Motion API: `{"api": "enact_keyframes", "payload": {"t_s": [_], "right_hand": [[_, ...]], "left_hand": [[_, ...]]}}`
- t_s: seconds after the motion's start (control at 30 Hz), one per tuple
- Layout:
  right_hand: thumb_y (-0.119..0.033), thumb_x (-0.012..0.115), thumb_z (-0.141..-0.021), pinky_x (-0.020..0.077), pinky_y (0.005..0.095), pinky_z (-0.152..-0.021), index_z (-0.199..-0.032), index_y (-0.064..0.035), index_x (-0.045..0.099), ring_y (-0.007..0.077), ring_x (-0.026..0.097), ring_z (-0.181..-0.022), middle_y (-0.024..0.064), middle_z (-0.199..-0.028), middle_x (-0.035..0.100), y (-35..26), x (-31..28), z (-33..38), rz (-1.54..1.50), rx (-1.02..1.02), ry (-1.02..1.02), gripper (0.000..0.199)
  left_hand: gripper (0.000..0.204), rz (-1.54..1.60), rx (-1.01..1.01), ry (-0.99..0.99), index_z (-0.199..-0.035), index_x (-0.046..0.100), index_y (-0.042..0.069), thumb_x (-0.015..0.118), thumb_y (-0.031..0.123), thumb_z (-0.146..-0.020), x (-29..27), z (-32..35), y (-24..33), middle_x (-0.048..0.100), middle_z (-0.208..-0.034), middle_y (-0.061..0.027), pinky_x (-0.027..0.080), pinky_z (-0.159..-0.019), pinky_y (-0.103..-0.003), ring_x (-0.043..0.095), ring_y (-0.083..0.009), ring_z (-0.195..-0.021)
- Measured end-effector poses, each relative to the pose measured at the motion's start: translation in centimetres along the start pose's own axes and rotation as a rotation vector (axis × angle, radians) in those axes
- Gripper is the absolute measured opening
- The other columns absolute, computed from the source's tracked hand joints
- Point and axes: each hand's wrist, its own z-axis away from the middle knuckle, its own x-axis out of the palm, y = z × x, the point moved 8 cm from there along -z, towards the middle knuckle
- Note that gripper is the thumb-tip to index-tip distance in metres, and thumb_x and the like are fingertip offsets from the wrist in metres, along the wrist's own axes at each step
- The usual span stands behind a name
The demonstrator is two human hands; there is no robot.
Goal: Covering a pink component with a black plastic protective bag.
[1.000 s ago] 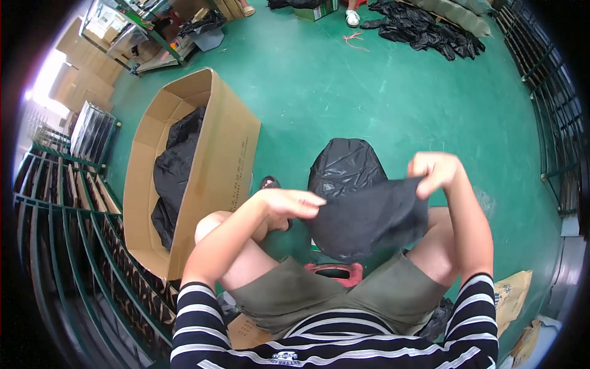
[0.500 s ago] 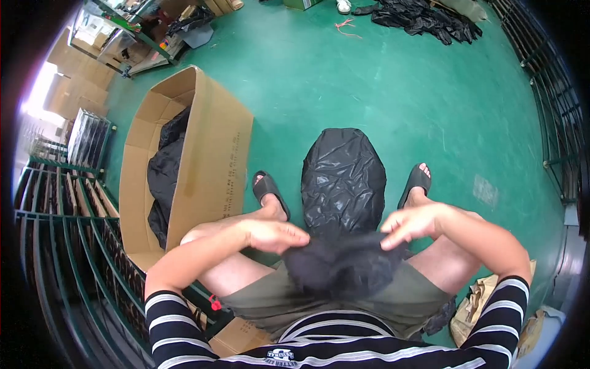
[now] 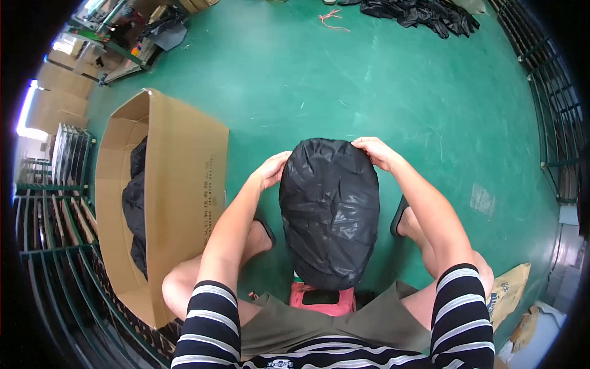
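Between my legs lies a large oval object covered by a wrinkled black cover (image 3: 329, 212), its top smooth and slightly shiny. My left hand (image 3: 273, 170) has its fingers closed on the cover's far left edge. My right hand (image 3: 375, 152) pinches the far right edge of the same cover. From under the near end sticks out a pink-red part (image 3: 319, 299) with a dark opening; its kind cannot be made out. What lies beneath the cover is hidden.
To the left stands a tall open cardboard box (image 3: 184, 178) with black fabric (image 3: 134, 209) inside. Metal racks (image 3: 55, 240) line the left side, and another rack (image 3: 556, 117) the right. Black sheeting (image 3: 424, 17) and a pink cord (image 3: 332, 21) lie on the far floor.
My hands have moved forward from near my lap to the far edge of the oval object. The dark fabric they held there is now spread over it, and the pink-red part shows.
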Motion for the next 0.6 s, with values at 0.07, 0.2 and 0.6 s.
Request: {"api": "enact_keyframes", "payload": {"t_s": [0.07, 0.2, 0.6], "right_hand": [[-0.016, 0.056, -0.094, 0.0509, 0.0303, -0.069, -0.098, -0.0095, 0.068, 0.0122, 0.063, -0.077, 0.0006, -0.089, 0.068, 1.7, -1.0, -2.9, 0.027, 0.037, 0.067, 0.015], [-0.014, 0.058, -0.091, 0.0518, 0.0362, -0.073, -0.102, -0.0028, 0.071, 0.0202, 0.066, -0.084, 0.0088, -0.098, 0.071, 4.9, -2.8, -7.2, 0.022, 0.041, 0.175, 0.021], [-0.04, 0.064, -0.09, 0.0495, 0.0403, -0.084, -0.112, 0.0021, 0.066, 0.0286, 0.065, -0.098, 0.0177, -0.107, 0.069, 11.6, -4.9, -0.1, 0.047, 0.098, 0.633, 0.048]], "left_hand": [[0.029, -0.008, -0.03, 0.036, -0.122, 0.059, 0.006, 0.046, 0.024, -0.104, -1.0, -2.3, -0.6, 0.068, -0.114, -0.0053, 0.057, -0.086, -0.034, 0.067, -0.0152, -0.099], [0.03, -0.035, -0.073, 0.182, -0.123, 0.06, 0.004, 0.047, 0.023, -0.103, -3.3, -5.6, -2.5, 0.069, -0.111, -0.0084, 0.057, -0.084, -0.037, 0.069, -0.0184, -0.094], [0.042, -0.067, 0.011, 0.7, -0.106, 0.063, 0.004, 0.048, 0.043, -0.1, -8.7, 1.2, -5.3, 0.064, -0.108, -0.0121, 0.048, -0.084, -0.039, 0.059, -0.0215, -0.099]]}}
